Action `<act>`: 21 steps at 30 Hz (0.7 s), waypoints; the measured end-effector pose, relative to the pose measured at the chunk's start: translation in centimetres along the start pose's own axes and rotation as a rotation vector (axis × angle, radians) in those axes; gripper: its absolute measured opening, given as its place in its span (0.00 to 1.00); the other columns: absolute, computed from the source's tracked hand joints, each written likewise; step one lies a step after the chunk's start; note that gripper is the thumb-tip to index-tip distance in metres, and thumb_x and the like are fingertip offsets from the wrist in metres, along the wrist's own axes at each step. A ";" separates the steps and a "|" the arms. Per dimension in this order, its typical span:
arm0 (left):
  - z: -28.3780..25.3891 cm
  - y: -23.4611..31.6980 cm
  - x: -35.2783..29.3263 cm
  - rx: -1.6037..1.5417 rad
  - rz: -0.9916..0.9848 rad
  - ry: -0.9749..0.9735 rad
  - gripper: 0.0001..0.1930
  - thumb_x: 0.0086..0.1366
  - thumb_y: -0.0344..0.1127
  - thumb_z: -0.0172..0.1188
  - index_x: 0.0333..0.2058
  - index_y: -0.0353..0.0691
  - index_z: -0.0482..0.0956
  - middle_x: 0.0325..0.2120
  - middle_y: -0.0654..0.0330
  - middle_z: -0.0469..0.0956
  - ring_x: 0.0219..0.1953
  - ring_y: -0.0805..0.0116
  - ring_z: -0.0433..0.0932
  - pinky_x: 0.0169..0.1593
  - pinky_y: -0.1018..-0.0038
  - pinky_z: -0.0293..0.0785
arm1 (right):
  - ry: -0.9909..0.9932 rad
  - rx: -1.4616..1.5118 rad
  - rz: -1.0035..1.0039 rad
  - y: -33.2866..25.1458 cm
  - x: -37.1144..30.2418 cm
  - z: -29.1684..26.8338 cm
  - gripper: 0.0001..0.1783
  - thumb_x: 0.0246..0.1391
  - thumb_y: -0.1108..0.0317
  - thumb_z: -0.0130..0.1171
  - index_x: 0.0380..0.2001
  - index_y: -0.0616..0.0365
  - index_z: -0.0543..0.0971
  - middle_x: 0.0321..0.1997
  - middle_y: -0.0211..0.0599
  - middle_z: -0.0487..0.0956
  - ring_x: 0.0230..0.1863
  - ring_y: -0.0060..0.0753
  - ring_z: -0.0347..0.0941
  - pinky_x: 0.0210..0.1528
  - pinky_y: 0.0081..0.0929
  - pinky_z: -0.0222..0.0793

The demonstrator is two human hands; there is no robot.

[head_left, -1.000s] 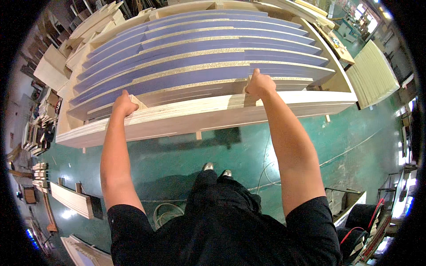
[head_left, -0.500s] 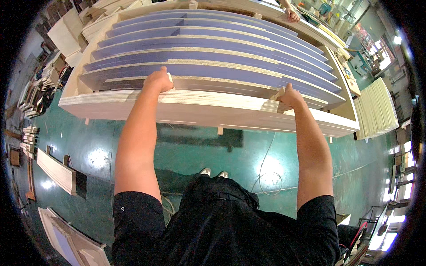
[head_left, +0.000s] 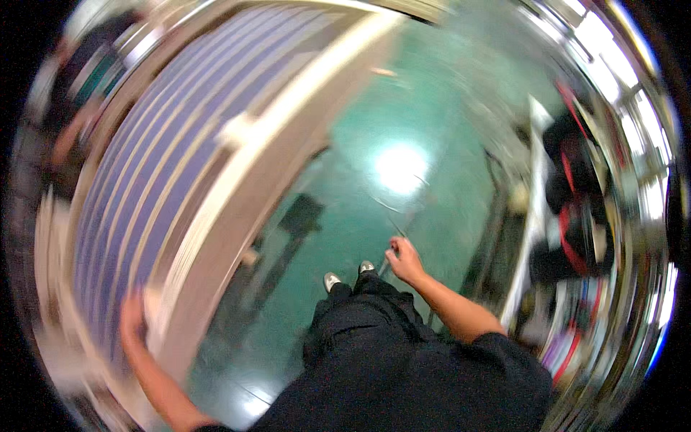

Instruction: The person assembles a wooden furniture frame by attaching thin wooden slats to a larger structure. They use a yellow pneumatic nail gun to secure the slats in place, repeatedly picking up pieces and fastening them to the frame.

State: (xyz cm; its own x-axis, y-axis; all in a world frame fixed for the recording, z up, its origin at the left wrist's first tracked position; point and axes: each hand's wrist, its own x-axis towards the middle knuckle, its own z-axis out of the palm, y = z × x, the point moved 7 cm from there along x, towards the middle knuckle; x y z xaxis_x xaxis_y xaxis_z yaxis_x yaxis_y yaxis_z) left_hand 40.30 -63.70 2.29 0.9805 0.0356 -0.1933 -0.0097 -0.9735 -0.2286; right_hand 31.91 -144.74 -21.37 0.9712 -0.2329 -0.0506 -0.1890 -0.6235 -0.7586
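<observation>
Across the head view from eight to twelve o'clock: one long, shallow pale-wood frame (head_left: 216,198), set aslant, its near rail edge facing the wearer. Contents: a row of long blue panels with pale edges (head_left: 205,101), ranged side by side and on edge, presumably to keep their faces apart.

Item, at eight o'clock: left hand (head_left: 133,317), blurred, at the frame's near rail, beside a small pale-wood block (head_left: 152,299); whether it grips or merely touches, cannot tell. A second pale-wood piece (head_left: 237,131) sits against the rail at ten o'clock, perhaps as a spacer.

Item, at four o'clock near centre: right hand (head_left: 407,261), well apart from the left, fingers loosely curled above the green glossy floor (head_left: 446,137), clear of the frame; any small object within, cannot tell.

Also: a pale-wood stub (head_left: 250,255) under the frame at eight o'clock, seemingly lifting it off the floor; dark bulky objects with red bands (head_left: 572,180) at three o'clock; a dark-clothed co-worker (head_left: 90,54), smeared, at ten.
</observation>
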 end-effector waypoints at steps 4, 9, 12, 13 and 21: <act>1.9 -3.7 0.6 0.075 -0.141 -0.078 0.22 0.76 0.45 0.47 0.53 0.29 0.77 0.46 0.41 0.80 0.47 0.49 0.80 0.53 0.57 0.75 | 0.225 -0.162 0.712 19.6 -14.0 -7.9 0.20 0.52 0.69 0.61 0.49 0.58 0.76 0.48 0.51 0.76 0.51 0.52 0.74 0.53 0.46 0.71; 0.1 -0.3 -0.6 -0.042 -0.394 -0.097 0.21 0.75 0.44 0.47 0.52 0.31 0.78 0.44 0.43 0.81 0.45 0.49 0.80 0.50 0.57 0.77 | 0.730 -0.408 0.548 25.2 -22.0 -25.1 0.18 0.50 0.71 0.59 0.46 0.57 0.73 0.45 0.51 0.74 0.50 0.58 0.71 0.53 0.49 0.68; -0.2 -0.5 -7.0 -0.195 -0.473 0.032 0.20 0.75 0.43 0.48 0.51 0.32 0.78 0.43 0.44 0.82 0.44 0.50 0.81 0.48 0.57 0.77 | 0.804 -0.636 0.638 30.5 -23.4 -31.1 0.23 0.49 0.67 0.64 0.50 0.56 0.76 0.48 0.51 0.76 0.51 0.57 0.71 0.55 0.48 0.68; -2.1 -1.1 -8.4 -0.274 -0.446 0.174 0.20 0.75 0.43 0.48 0.51 0.33 0.78 0.43 0.44 0.82 0.43 0.50 0.81 0.48 0.57 0.78 | 0.782 -0.691 0.648 33.7 -24.1 -31.8 0.26 0.48 0.64 0.68 0.51 0.56 0.77 0.51 0.51 0.77 0.52 0.56 0.72 0.56 0.48 0.69; 7.7 38.2 -13.1 -0.856 -0.165 0.488 0.09 0.62 0.38 0.63 0.34 0.37 0.80 0.33 0.53 0.79 0.39 0.56 0.78 0.47 0.59 0.74 | 0.136 -0.603 1.143 54.6 -32.5 -34.8 0.49 0.57 0.22 0.42 0.45 0.64 0.84 0.50 0.55 0.82 0.50 0.61 0.78 0.50 0.53 0.72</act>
State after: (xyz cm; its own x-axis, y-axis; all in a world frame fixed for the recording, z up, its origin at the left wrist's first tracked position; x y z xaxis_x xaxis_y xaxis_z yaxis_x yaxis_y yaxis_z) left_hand 25.57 -99.57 -11.26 0.9320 0.2754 0.2358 0.0903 -0.8062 0.5847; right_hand -15.07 -197.16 -38.59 0.2022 -0.9035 -0.3779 -0.9649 -0.2499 0.0812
